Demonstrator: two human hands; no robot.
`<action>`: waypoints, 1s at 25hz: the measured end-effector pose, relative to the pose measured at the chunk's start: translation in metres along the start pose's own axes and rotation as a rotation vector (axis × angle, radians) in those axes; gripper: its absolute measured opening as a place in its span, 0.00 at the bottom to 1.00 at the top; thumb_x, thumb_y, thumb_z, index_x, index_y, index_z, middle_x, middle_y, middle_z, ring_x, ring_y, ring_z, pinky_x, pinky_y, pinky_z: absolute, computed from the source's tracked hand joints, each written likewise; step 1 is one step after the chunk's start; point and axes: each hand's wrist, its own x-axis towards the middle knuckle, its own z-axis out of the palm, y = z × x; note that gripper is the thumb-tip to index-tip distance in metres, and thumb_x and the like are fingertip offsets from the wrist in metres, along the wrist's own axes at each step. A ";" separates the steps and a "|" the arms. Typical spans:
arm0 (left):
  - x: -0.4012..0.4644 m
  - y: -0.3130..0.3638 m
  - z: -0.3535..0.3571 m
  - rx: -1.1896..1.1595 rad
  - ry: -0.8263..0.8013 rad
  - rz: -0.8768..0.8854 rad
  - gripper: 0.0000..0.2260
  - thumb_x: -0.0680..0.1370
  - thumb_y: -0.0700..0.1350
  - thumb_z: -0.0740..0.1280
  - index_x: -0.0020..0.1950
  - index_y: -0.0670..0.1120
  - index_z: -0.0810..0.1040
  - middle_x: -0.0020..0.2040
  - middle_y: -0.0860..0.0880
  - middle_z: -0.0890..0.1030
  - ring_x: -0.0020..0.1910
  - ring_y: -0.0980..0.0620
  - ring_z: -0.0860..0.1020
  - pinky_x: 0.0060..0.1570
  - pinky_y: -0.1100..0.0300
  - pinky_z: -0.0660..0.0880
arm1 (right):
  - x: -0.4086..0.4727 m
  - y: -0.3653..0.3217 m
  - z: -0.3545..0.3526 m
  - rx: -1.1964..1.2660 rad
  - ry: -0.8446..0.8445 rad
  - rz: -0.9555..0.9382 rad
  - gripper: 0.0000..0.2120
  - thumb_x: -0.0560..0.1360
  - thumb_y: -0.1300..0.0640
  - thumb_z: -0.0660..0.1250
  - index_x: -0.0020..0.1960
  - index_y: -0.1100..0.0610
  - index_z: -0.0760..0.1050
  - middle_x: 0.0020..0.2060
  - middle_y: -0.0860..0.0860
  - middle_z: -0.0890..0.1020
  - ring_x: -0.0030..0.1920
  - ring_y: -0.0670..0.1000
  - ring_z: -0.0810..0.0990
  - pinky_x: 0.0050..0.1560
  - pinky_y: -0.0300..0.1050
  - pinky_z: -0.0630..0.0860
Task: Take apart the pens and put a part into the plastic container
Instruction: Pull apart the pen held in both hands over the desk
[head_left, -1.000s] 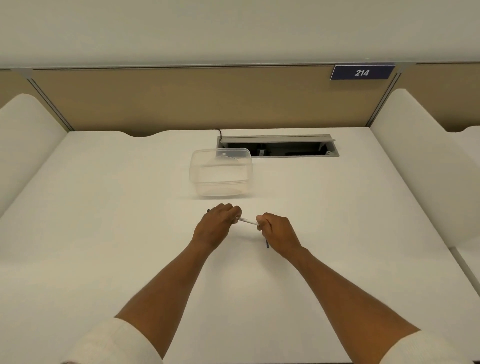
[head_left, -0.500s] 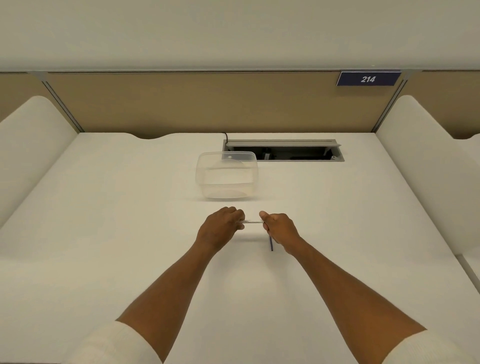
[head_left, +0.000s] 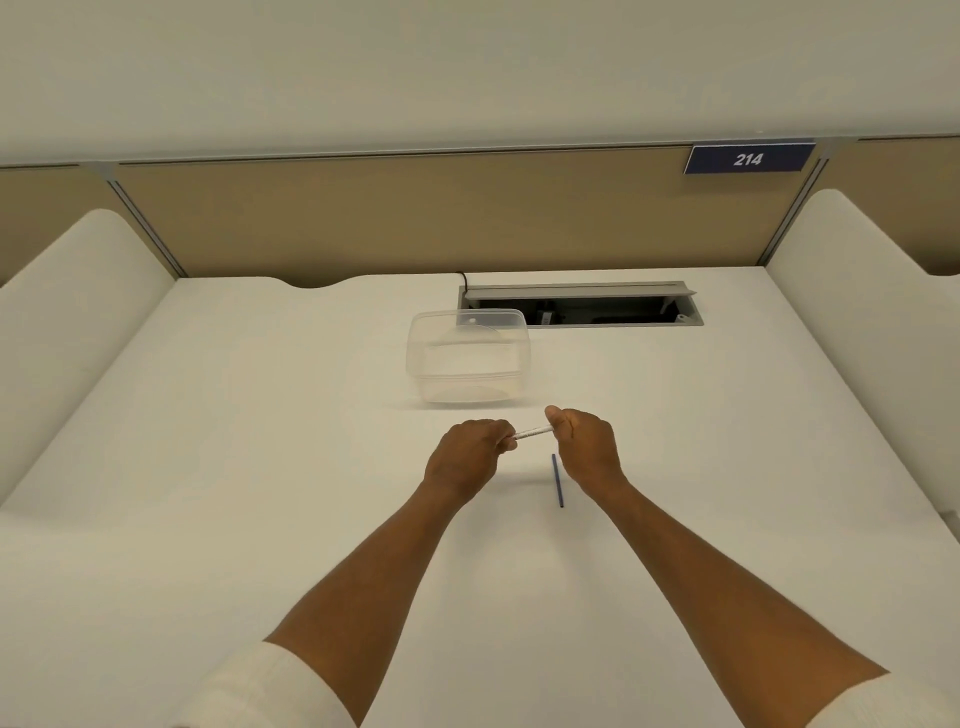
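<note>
A clear pen barrel (head_left: 533, 432) stretches between my two hands just above the white desk. My left hand (head_left: 467, 457) grips its left end in a closed fist, and my right hand (head_left: 584, 441) pinches its right end. A thin dark blue pen part (head_left: 557, 479) lies on the desk just below my right hand, pointing away from me. The clear plastic container (head_left: 470, 358) stands open a short way beyond my hands, with nothing visible inside it.
An open cable slot (head_left: 579, 305) with a grey frame is set into the white desk (head_left: 234, 467) behind the container. White curved dividers rise on both sides. A tan partition with a "214" sign (head_left: 748, 158) closes the back.
My hands have stayed on the pen barrel; its right end has tilted up a little. The view has shifted slightly, and more of the blue part on the desk shows.
</note>
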 end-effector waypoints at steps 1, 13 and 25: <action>-0.001 -0.001 0.000 -0.015 -0.019 -0.002 0.09 0.76 0.37 0.62 0.48 0.49 0.78 0.41 0.52 0.82 0.40 0.48 0.78 0.39 0.54 0.76 | 0.001 -0.001 -0.002 -0.007 0.005 -0.022 0.25 0.82 0.45 0.56 0.30 0.56 0.61 0.24 0.49 0.65 0.29 0.52 0.64 0.33 0.48 0.62; -0.005 -0.014 -0.004 0.092 -0.003 0.070 0.05 0.80 0.46 0.63 0.48 0.49 0.78 0.42 0.52 0.81 0.39 0.47 0.76 0.36 0.56 0.70 | -0.002 -0.007 -0.023 0.165 -0.330 0.124 0.25 0.80 0.41 0.60 0.36 0.59 0.78 0.29 0.51 0.79 0.28 0.48 0.74 0.36 0.41 0.71; -0.011 -0.018 -0.007 0.107 0.023 0.066 0.05 0.80 0.47 0.64 0.48 0.49 0.78 0.40 0.51 0.79 0.38 0.47 0.75 0.35 0.55 0.71 | -0.010 -0.008 -0.025 0.278 -0.398 0.186 0.21 0.78 0.43 0.64 0.40 0.59 0.80 0.31 0.50 0.80 0.29 0.48 0.75 0.27 0.37 0.68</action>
